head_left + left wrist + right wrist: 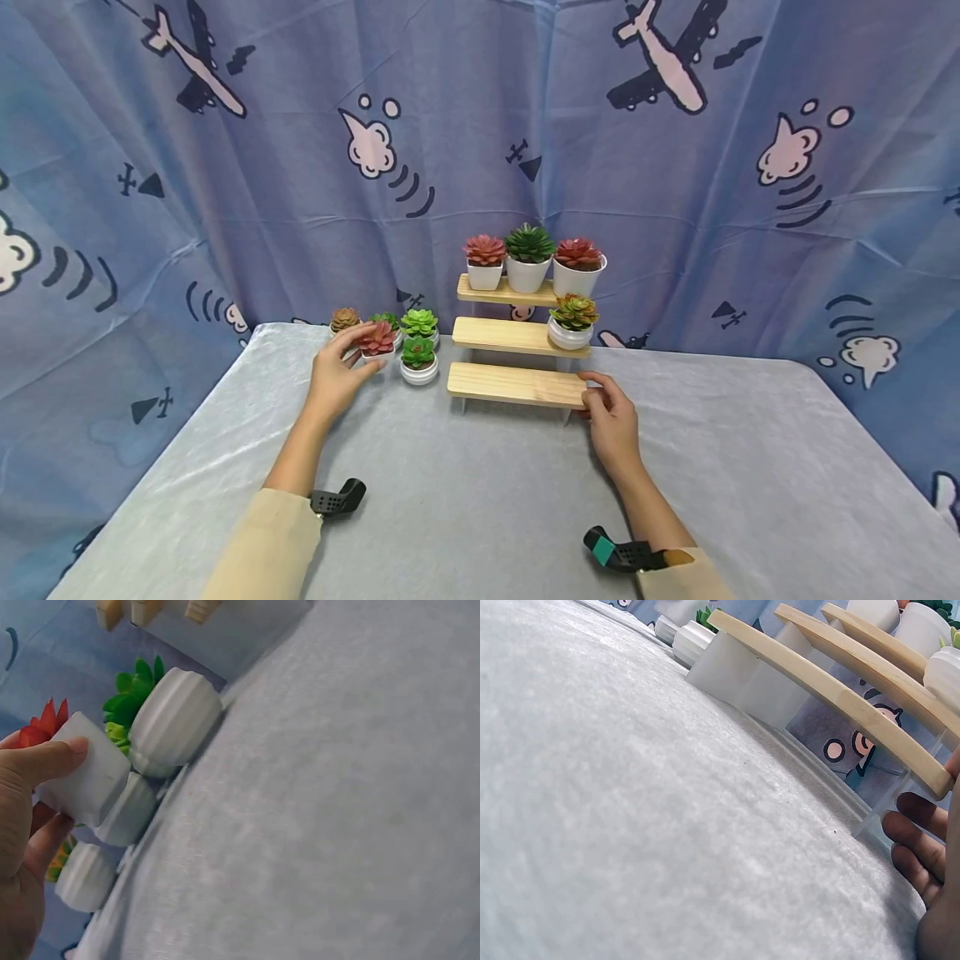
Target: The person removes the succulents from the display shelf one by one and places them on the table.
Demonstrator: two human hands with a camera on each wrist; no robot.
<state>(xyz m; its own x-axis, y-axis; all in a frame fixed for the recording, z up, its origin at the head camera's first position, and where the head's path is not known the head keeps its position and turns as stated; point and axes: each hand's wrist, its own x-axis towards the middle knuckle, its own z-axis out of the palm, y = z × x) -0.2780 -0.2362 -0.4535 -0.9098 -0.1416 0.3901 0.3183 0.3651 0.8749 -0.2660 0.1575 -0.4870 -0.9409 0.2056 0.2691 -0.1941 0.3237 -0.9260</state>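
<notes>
In the head view my left hand [337, 379] pinches a white square pot [90, 769] between thumb and fingers. A red artificial succulent [377, 339] sits in that pot, which appears raised off the table in the left wrist view. Beside it stand a green succulent in a round ribbed pot [419, 371] and several other small potted plants. At the right end of the lowest step of a three-tier wooden display stand [495, 383], my right hand [617, 423] grips the board's edge. Its lower fingers [922, 851] curl near the clear support under that board.
On the top step stand a red succulent [485, 260], a dark green one [529, 257] and another red one [578, 265]. An orange-green succulent [572, 321] sits at the middle step's right end. A patterned blue curtain [465, 125] hangs behind the grey cloth-covered table [480, 508].
</notes>
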